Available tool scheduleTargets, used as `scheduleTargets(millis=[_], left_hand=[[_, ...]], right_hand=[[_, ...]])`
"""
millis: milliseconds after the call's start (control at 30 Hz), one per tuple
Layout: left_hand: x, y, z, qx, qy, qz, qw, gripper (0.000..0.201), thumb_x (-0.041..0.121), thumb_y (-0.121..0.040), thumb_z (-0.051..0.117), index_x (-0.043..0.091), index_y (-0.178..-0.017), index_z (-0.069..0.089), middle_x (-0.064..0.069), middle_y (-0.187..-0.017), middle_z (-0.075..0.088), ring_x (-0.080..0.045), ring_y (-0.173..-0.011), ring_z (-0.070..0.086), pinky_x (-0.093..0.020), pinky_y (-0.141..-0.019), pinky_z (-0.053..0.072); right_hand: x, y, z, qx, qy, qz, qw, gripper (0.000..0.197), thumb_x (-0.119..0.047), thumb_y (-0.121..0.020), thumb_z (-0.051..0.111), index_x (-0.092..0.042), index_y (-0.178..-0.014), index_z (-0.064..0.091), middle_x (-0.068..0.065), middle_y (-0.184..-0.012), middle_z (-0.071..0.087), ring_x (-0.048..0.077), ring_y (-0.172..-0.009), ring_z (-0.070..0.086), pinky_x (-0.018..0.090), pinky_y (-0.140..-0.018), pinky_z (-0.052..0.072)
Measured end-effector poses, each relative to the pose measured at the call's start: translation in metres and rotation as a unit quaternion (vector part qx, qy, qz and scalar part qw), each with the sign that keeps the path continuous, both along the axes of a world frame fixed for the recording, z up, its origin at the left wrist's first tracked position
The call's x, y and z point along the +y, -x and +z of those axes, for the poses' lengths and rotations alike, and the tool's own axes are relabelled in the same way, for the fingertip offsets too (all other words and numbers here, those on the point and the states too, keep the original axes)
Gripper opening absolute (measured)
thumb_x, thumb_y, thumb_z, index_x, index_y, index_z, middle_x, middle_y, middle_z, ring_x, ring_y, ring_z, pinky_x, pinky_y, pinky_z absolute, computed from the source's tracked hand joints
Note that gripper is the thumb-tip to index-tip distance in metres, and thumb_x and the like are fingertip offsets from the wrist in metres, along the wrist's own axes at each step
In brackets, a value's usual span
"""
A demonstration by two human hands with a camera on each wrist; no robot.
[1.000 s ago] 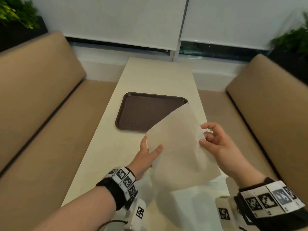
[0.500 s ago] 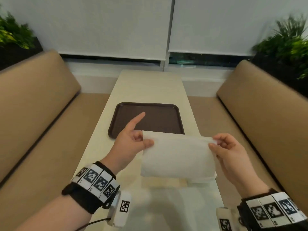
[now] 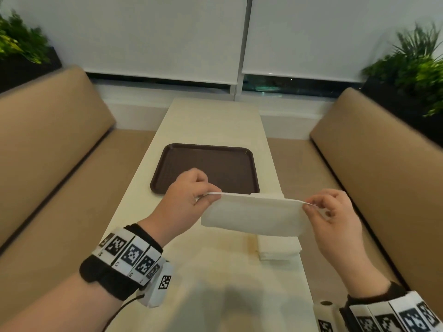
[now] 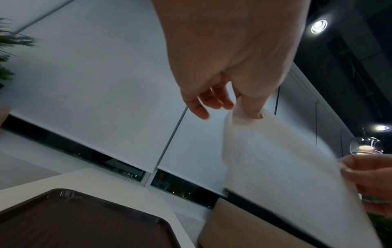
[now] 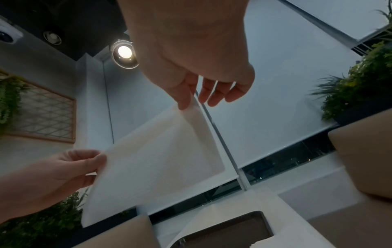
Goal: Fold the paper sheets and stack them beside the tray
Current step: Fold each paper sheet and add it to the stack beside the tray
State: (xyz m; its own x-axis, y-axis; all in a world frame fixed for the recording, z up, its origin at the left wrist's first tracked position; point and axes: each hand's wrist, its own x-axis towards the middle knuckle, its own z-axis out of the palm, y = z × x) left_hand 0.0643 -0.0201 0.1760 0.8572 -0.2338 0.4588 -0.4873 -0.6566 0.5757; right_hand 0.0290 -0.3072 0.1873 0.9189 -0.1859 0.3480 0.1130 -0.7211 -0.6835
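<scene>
Head view: at centre frame the left hand [image 3: 185, 202] and the right hand [image 3: 332, 216] each pinch an upper corner of a folded white paper sheet [image 3: 254, 216], held in the air above the cream table [image 3: 211, 121]. The brown tray [image 3: 215, 164] lies just above it in the frame; a stack of folded sheets [image 3: 278, 248] lies below it, toward lower right.

Left wrist view: thumb and forefinger pinch the sheet's corner at upper centre, other fingers [image 4: 197, 107] loosely curled.

Right wrist view: the same pinch shows at upper centre, tray at the bottom.
</scene>
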Motion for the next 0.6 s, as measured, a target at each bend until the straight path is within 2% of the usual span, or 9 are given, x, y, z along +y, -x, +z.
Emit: scheduleTargets(millis=[67, 133, 200, 233, 300, 367, 467, 533, 600], left_hand=[[-0.007, -0.006, 0.001, -0.019, -0.042, -0.011, 0.999, 0.034, 0.042, -0.086, 0.052, 0.018, -0.085, 0.075, 0.008, -0.099, 0.051, -0.014, -0.094, 0.044, -0.019, -0.084, 0.034], [-0.017, -0.012, 0.005, -0.041, -0.104, -0.054, 0.992, 0.038, 0.045, -0.086, 0.046, 0.019, -0.082, 0.074, 0.003, -0.105, 0.060, -0.023, -0.099, 0.050, -0.036, -0.085, 0.042], [-0.031, -0.017, 0.011, -0.068, -0.181, -0.103, 0.976, 0.038, 0.045, -0.087, 0.044, 0.021, -0.081, 0.073, 0.005, -0.100, 0.067, -0.026, -0.097, 0.057, -0.043, -0.080, 0.045], [-0.038, -0.019, 0.013, -0.075, -0.209, -0.127, 0.967, 0.038, 0.045, -0.087, 0.042, 0.022, -0.081, 0.072, 0.008, -0.096, 0.068, -0.025, -0.096, 0.059, -0.044, -0.078, 0.045], [-0.048, -0.024, 0.016, -0.080, -0.245, -0.161, 0.953, 0.040, 0.046, -0.088, 0.039, 0.024, -0.083, 0.072, 0.011, -0.094, 0.068, -0.023, -0.096, 0.059, -0.042, -0.078, 0.043], [-0.055, -0.027, 0.018, -0.055, -0.245, -0.165, 0.954, 0.042, 0.048, -0.088, 0.037, 0.024, -0.089, 0.071, 0.012, -0.099, 0.067, -0.020, -0.101, 0.056, -0.039, -0.084, 0.040], [-0.061, -0.026, 0.011, 0.113, -0.025, -0.072, 0.991, 0.032, 0.041, -0.090, 0.057, 0.030, -0.120, 0.059, 0.012, -0.113, 0.063, -0.007, -0.107, 0.052, -0.027, -0.094, 0.041], [-0.070, -0.021, -0.004, 0.278, 0.133, -0.027, 0.951, 0.061, 0.031, -0.085, 0.069, 0.036, -0.137, 0.038, 0.010, -0.116, 0.063, -0.005, -0.104, 0.058, -0.024, -0.094, 0.043], [-0.085, -0.017, -0.025, 0.400, 0.246, -0.060, 0.881, 0.074, 0.018, -0.085, 0.071, 0.034, -0.143, 0.028, 0.001, -0.108, 0.070, -0.014, -0.100, 0.066, -0.034, -0.093, 0.051]], right_hand=[[-0.010, -0.001, 0.000, 0.047, 0.072, 0.008, 0.996, 0.025, -0.014, -0.087, 0.066, -0.034, -0.077, 0.055, -0.008, -0.094, 0.053, 0.015, -0.095, 0.051, 0.023, -0.083, 0.041], [-0.009, 0.002, 0.007, 0.111, 0.114, 0.061, 0.985, 0.019, -0.024, -0.086, 0.067, -0.037, -0.095, 0.058, -0.015, -0.104, 0.053, 0.017, -0.112, 0.050, 0.039, -0.097, 0.040], [0.002, 0.003, 0.010, 0.152, 0.139, 0.131, 0.970, 0.042, -0.037, -0.085, 0.068, -0.036, -0.124, 0.052, -0.023, -0.115, 0.047, 0.003, -0.116, 0.043, 0.034, -0.105, 0.034], [0.012, 0.002, 0.007, 0.151, 0.152, 0.156, 0.964, 0.044, -0.041, -0.086, 0.066, -0.036, -0.126, 0.052, -0.024, -0.115, 0.050, 0.002, -0.113, 0.044, 0.032, -0.103, 0.035], [0.036, 0.002, -0.003, 0.112, 0.172, 0.178, 0.962, 0.007, -0.037, -0.091, 0.056, -0.034, -0.096, 0.062, -0.018, -0.092, 0.061, 0.009, -0.094, 0.057, 0.035, -0.085, 0.043], [0.044, 0.003, -0.023, 0.091, 0.123, 0.162, 0.975, 0.030, -0.024, -0.093, 0.051, -0.029, -0.064, 0.044, -0.011, -0.058, 0.047, 0.008, -0.061, 0.049, 0.030, -0.059, 0.037], [0.036, 0.001, -0.038, 0.139, -0.061, 0.088, 0.984, 0.030, -0.015, -0.093, 0.054, -0.016, -0.064, 0.046, -0.008, -0.051, 0.043, 0.008, -0.051, 0.038, 0.020, -0.049, 0.030], [0.024, -0.004, -0.046, 0.153, -0.180, 0.028, 0.971, 0.030, -0.015, -0.093, 0.056, -0.007, -0.064, 0.048, -0.010, -0.050, 0.042, 0.009, -0.052, 0.037, 0.018, -0.047, 0.028], [0.015, -0.014, -0.049, 0.172, -0.247, -0.001, 0.954, 0.028, -0.015, -0.093, 0.058, -0.002, -0.069, 0.053, -0.002, -0.054, 0.049, 0.013, -0.055, 0.042, 0.023, -0.051, 0.035]])
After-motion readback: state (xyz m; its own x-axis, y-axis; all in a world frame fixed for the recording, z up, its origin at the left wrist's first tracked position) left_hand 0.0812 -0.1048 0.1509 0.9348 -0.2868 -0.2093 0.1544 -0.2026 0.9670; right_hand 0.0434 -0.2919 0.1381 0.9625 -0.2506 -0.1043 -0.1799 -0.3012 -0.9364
